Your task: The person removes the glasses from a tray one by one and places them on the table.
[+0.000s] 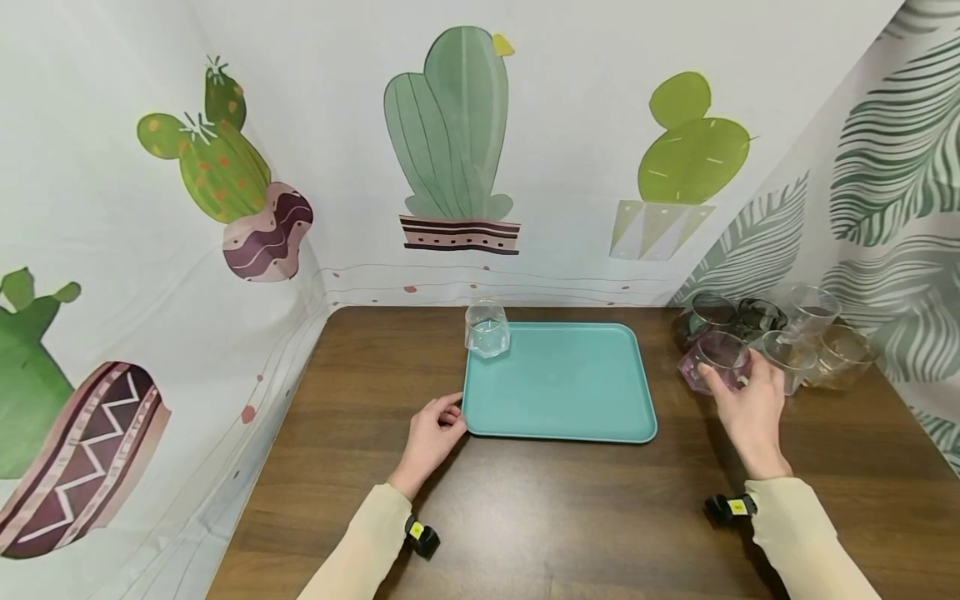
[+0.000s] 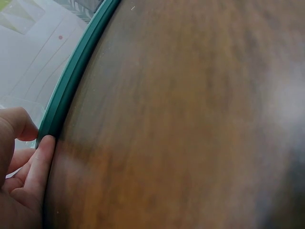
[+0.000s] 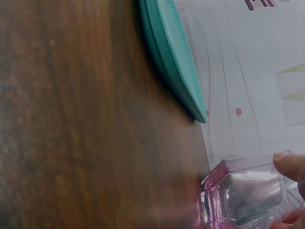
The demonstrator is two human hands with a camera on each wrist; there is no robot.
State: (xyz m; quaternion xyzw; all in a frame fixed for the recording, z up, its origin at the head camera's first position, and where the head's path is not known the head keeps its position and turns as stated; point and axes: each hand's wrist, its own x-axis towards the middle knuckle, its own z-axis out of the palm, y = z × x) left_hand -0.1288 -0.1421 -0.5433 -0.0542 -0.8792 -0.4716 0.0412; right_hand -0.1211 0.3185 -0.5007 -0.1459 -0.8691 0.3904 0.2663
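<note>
A teal tray (image 1: 558, 387) lies on the wooden table, with a clear faceted glass (image 1: 487, 335) at its far left corner. At the tray's near left corner, my left hand (image 1: 435, 433) pinches the rim; the left wrist view shows fingertips on both sides of the edge. Right of the tray, my right hand (image 1: 753, 412) grips a pink-tinted glass (image 1: 722, 357) near its rim, thumb on the left and fingers on the right. In the right wrist view the pink base of this glass shows close to the tabletop, and part of the hand is cut off.
Several other glasses stand close around the pink one: a dark grey glass (image 1: 712, 312), a black glass (image 1: 762, 317), clear ones behind (image 1: 813, 307) and beside it, and an amber glass (image 1: 843, 358). A cloth printed with cacti (image 1: 570, 167) hangs along the table's back edge.
</note>
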